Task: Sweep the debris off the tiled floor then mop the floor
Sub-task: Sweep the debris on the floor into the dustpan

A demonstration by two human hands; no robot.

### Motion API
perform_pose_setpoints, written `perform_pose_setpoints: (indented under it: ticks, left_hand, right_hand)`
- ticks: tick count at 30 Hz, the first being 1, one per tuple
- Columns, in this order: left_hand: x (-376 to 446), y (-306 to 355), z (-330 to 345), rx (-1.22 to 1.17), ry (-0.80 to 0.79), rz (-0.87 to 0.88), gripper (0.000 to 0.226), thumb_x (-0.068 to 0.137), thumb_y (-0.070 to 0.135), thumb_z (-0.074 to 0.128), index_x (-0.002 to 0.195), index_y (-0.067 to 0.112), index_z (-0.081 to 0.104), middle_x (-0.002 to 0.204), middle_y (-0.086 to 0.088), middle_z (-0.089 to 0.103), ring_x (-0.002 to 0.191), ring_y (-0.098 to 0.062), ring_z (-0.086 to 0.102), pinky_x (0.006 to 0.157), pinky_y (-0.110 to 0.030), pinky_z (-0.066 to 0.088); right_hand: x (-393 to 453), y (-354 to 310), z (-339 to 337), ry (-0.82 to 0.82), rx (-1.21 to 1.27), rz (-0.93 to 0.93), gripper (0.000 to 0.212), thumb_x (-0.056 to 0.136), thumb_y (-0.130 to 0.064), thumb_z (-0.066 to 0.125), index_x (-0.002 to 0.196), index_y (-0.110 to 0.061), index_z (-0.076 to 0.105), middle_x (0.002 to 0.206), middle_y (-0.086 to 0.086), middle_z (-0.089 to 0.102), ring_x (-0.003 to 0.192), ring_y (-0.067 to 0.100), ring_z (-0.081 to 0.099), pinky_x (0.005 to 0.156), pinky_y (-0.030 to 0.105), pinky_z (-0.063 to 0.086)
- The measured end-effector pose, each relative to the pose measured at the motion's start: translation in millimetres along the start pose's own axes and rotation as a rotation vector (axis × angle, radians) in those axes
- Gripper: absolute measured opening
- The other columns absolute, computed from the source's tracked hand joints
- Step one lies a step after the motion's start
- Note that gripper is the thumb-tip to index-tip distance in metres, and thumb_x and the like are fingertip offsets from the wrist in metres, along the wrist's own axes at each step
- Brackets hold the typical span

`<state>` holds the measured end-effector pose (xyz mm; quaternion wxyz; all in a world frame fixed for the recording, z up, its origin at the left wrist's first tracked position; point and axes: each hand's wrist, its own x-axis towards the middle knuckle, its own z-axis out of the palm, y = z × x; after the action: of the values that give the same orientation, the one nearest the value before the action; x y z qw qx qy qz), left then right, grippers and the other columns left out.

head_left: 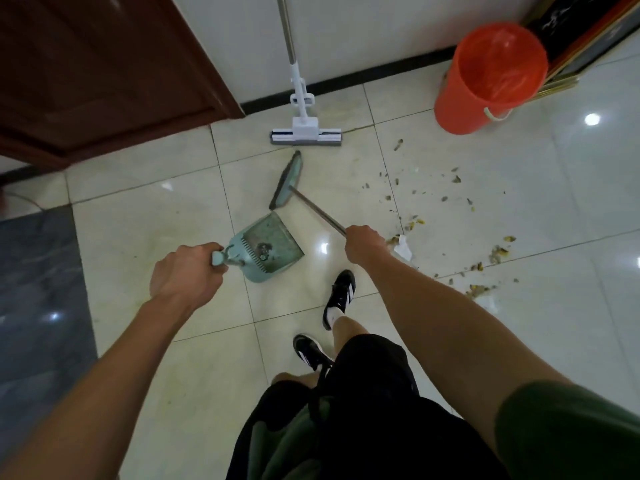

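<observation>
My left hand [187, 268] grips the handle of a pale green dustpan [273, 244], whose tray faces away from me with a little dirt inside. My right hand [363, 245] grips the metal handle of a green broom [287, 180]; the broom head sits on the tiles just beyond the dustpan. Scattered debris [450, 209] and a scrap of white paper [403, 247] lie on the glossy tiled floor [519, 323] to the right of my right hand. A white sponge mop [304, 129] leans upright against the far wall.
An orange bucket [485, 77] with a plastic liner stands at the far right by the wall. A dark wooden door [104, 71] fills the far left. A framed picture [585, 36] leans behind the bucket. My feet in black shoes [339, 296] stand on the tiles below the dustpan.
</observation>
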<state>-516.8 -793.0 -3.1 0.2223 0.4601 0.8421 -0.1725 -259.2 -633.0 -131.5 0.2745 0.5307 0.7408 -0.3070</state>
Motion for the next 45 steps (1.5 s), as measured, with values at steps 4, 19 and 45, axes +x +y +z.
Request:
perform_pose_setpoints:
  ticks: [4,19,45]
  left_hand:
    - [25,27,-16,0.057,0.004,0.088,0.014,0.095,0.037,0.058,0.103,0.032,0.069,0.091,-0.006,0.070,0.080,-0.033,0.065,0.069,-0.034,0.051]
    - [106,131,-66,0.215,0.047,0.476,0.018,0.091,0.029,0.059,0.105,0.028,0.070,0.096,-0.010,0.068,0.087,-0.035,0.066,0.066,-0.033,0.041]
    - [176,149,-126,0.315,0.128,0.920,0.014,0.099,0.028,0.055,0.103,0.023,0.067,0.085,-0.007,0.064,0.079,-0.031,0.067,0.074,-0.040,0.059]
  right_hand:
    - [-4,22,-4,-0.005,0.022,0.077,0.031,0.093,-0.004,0.049,0.122,-0.010,0.060,0.098,0.007,0.062,0.090,0.024,0.062,0.070,0.033,0.046]
    - [-61,104,11,0.062,0.314,0.479,0.030,0.097,-0.015,0.044,0.122,-0.010,0.060,0.091,0.005,0.057,0.081,0.024,0.059,0.068,0.033,0.048]
    - [-136,37,34,0.096,0.456,0.854,0.024,0.092,-0.013,0.048,0.113,-0.012,0.060,0.080,0.001,0.054,0.072,0.024,0.059,0.061,0.035,0.049]
